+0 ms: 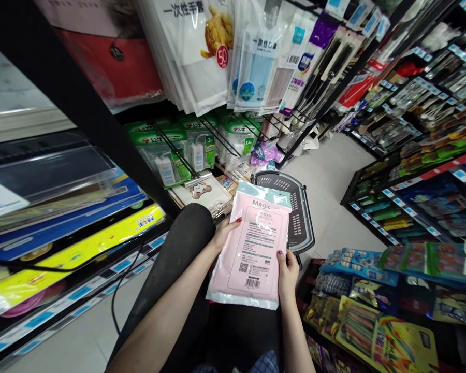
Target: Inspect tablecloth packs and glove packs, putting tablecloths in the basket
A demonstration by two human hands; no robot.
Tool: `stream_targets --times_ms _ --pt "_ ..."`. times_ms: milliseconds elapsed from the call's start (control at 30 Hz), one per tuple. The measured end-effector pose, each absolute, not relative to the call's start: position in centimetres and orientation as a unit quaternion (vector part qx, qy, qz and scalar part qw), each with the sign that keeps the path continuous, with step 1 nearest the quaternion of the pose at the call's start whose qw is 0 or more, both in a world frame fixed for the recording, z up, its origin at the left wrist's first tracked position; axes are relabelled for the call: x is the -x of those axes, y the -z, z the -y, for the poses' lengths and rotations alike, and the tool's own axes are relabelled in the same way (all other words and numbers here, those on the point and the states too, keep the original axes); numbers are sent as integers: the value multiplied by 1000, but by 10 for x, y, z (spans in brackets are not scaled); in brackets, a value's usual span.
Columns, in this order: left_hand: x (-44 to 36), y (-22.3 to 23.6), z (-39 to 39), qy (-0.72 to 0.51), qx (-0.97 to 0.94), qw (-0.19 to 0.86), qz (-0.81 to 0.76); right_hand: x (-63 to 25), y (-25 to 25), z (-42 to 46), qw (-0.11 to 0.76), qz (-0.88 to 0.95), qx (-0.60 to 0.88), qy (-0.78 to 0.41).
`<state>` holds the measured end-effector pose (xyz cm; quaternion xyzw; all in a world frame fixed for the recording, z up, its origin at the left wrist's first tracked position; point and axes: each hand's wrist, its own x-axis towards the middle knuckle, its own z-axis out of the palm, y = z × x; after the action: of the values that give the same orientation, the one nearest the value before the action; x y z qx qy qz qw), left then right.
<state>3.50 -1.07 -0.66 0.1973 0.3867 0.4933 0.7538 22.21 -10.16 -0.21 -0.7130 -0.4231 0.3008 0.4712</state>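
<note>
A flat pink packet (252, 243) with a pale green top strip reading "Magic" and a white label with a barcode is held in front of me, over my knee. My left hand (224, 234) grips its left edge, thumb on the front. My right hand (286, 273) grips the lower right edge, thumb on top. Both hands are closed on the packet. Just beyond it a dark grey shopping basket (299, 207) stands on the pale floor.
Shop shelves close in on both sides. Hanging white and blue packets (217, 46) and green-labelled boxes (186, 145) are at upper left. Colourful snack packs (380, 321) fill the lower right shelves. The aisle floor (334, 166) runs ahead past the basket.
</note>
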Motion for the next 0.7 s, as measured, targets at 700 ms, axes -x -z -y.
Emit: stream_targets --times_ms 700 --pt "-35 7 11 -499 -216 749 -379 -223 3 102 470 426 712 -302"
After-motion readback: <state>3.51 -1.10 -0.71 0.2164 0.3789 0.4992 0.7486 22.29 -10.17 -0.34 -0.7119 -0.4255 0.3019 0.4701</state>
